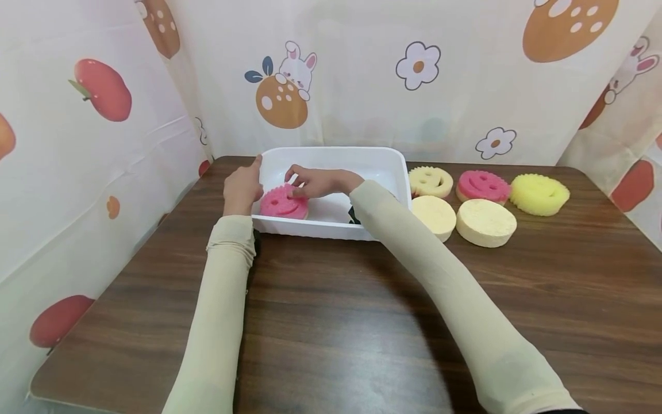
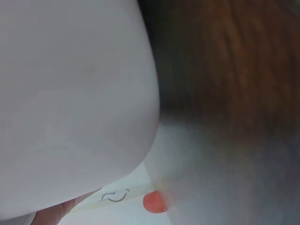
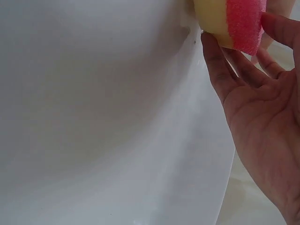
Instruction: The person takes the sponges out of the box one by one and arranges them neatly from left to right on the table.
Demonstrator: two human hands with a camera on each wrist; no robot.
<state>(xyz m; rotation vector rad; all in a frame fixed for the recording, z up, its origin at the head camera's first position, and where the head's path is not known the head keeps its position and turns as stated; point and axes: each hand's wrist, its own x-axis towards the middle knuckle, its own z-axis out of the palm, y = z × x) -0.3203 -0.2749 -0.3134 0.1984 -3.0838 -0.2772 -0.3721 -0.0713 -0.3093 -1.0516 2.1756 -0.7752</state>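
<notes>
A white plastic tray (image 1: 331, 153) stands at the back middle of the brown table. Inside its front left corner sits a pink smiley sponge (image 1: 282, 203) with a yellow underside. My right hand (image 1: 300, 185) reaches into the tray and pinches this sponge (image 3: 236, 23); in the right wrist view the thumb is under it and the fingers (image 3: 281, 29) lie on the pink top. My left hand (image 1: 242, 187) holds the tray's left wall from outside, thumb up along the rim. The left wrist view shows only the blurred white tray wall (image 2: 70, 103) and a fingertip (image 2: 51, 213).
To the right of the tray lie a pale yellow smiley sponge (image 1: 430, 181), a pink smiley sponge (image 1: 483, 185), a bright yellow one (image 1: 539, 194) and two cream round sponges (image 1: 435, 214) (image 1: 486, 222). Printed cloth walls close off the left, back and right of the table (image 1: 331, 322).
</notes>
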